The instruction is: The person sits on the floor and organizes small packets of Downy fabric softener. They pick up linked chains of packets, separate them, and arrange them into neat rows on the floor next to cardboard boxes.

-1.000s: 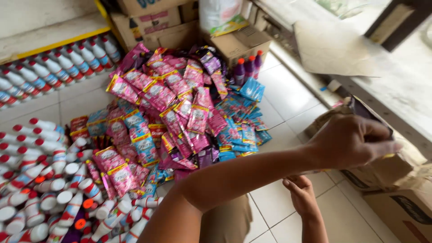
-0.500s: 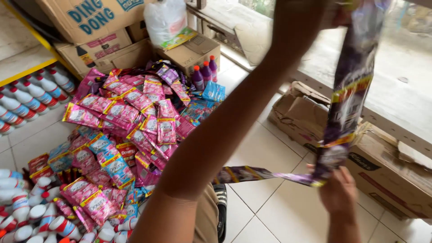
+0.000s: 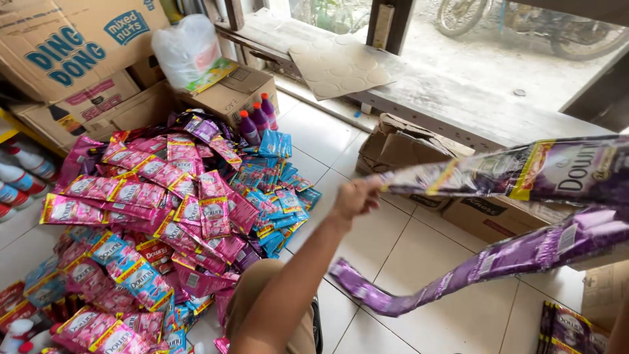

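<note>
Purple sachet strip (image 3: 498,174) in left hand (image 3: 356,198); cardboard box (image 3: 406,147) behind.

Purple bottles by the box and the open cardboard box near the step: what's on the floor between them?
In the head view, only bare white floor tile shows between the purple bottles and the open cardboard box; the blue sachets lie just below that stretch.

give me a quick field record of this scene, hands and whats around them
left hand: outstretched, gripping one end of a purple sachet strip
right hand: out of frame
strip: runs in from the right edge, a second length sags toward the tiled floor
floor pile: pink sachets, blue sachets
behind pile: purple bottles, cardboard boxes
near hand: open cardboard box
lower right: stacked purple sachets
</note>
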